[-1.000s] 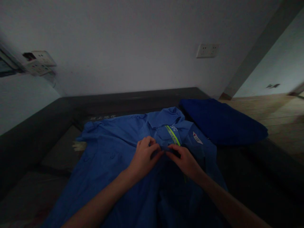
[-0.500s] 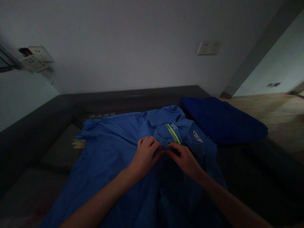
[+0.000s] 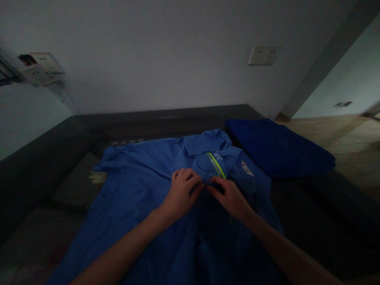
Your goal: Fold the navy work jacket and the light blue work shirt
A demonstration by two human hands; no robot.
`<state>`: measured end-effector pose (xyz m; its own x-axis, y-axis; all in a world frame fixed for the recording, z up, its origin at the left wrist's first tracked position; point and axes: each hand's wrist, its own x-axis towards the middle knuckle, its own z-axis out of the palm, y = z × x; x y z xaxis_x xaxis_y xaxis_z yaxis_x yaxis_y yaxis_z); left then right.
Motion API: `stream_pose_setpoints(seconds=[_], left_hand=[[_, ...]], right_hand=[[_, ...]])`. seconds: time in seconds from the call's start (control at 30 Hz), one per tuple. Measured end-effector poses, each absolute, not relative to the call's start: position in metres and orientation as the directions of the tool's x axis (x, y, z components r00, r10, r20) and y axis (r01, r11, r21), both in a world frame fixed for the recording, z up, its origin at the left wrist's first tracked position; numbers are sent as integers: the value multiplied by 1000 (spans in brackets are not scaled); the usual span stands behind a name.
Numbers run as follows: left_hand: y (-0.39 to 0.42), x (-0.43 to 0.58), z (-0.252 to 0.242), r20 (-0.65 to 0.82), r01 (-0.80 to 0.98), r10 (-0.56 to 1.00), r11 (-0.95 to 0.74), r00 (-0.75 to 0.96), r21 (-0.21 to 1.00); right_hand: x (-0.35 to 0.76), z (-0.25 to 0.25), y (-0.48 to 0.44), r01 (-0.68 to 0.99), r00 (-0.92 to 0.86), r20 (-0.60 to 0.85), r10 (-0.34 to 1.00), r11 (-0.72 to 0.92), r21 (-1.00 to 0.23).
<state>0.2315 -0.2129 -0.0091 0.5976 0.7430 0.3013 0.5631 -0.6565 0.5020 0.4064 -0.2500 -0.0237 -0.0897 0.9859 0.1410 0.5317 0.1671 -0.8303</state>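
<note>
A blue work jacket (image 3: 136, 213) lies spread out, its collar toward the wall. It carries a yellow-green reflective stripe (image 3: 216, 165) and a white badge (image 3: 247, 168). Near the middle of its front, my left hand (image 3: 184, 192) pinches the cloth between thumb and fingers. Close beside it, my right hand (image 3: 227, 198) pinches the same edge, the fingertips of both hands almost touching. The fingers hide the exact bit of cloth held there. Below my hands the jacket falls in dark folds.
Folded darker blue cloth (image 3: 279, 150) lies to the right of the jacket. A dark raised ledge (image 3: 166, 114) runs along the wall. Pale gloves or cloth (image 3: 97, 177) poke out by the left sleeve. Wall sockets (image 3: 264, 55) are at the right, and more sockets at the far left.
Both hands stay at the same spot on the jacket. Their fingertips shift slightly, and less of the pinched edge shows between them. The view has tilted a little.
</note>
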Motion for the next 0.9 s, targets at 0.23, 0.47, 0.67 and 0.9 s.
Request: stream_pose_setpoints(seconds=[0.23,0.47,0.67,0.9], left_hand=[[-214,233,-5,266,570,752,-640,603,515],[-218,233,-12,387,603,703,-711,596,363],[-219,234,-13,389,504,675,-732,627,459],[-205,228,-14,229,368,769,-515,596,774]], right_hand=[[408,-14,-252,573,-73,129,989,148,-806],[399,-18,-260,678,-86,297,951,274,-682],[400,-20,-259,689,-107,308,945,294,-663],[407,-18,-255,669,-37,331,943,270,-692]])
